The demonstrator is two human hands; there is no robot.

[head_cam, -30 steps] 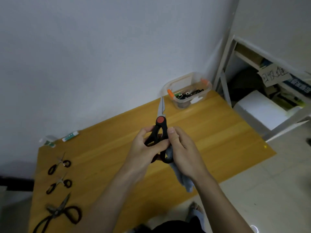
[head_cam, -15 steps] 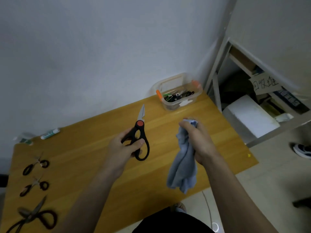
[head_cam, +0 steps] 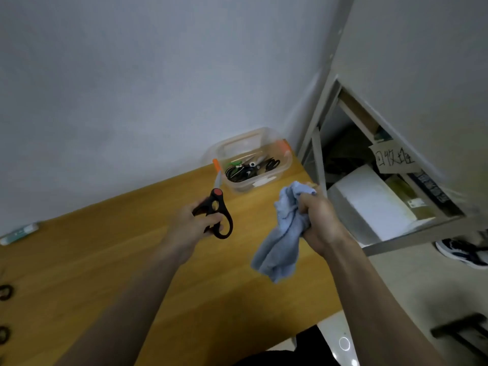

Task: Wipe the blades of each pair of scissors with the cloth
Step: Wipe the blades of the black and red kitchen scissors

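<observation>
Scissors (head_cam: 217,207) mid-frame, black handles gripped in left hand (head_cam: 191,228), blades together pointing up toward the clear box (head_cam: 249,161), apart from the blue cloth (head_cam: 284,233) bunched in right hand (head_cam: 320,220) just right of centre, above the wooden worktop (head_cam: 105,260).

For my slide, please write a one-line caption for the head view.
Left hand holds scissors, right hand grips cloth above table.
</observation>
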